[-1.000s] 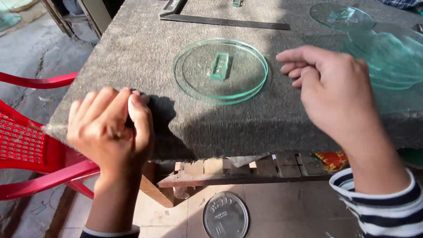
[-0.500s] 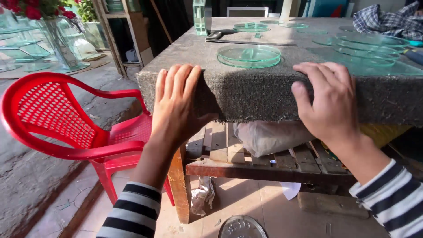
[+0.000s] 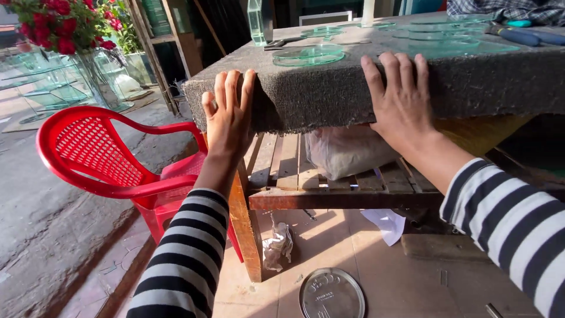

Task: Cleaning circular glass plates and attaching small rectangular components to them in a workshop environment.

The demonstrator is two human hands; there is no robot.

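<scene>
Sunlit workshop floor, carpet-covered worktop gripped at its front edge by both hands.

Left hand lies flat against the front face of the worktop near its corner, fingers spread and pointing up, holding nothing else. Right hand hooks over the same edge further along, fingers on top, thumb under, likewise clasping only the edge. Round glass discs lie on the top surface, apart from both hands and untouched. A bagged bundle sits on the wooden slat shelf beneath. A red plastic chair stands just beside the worktop corner. A round metal lid lies on the floor below. Judged from this, the glass work is not in hand; only the worktop edge is engaged.
</scene>
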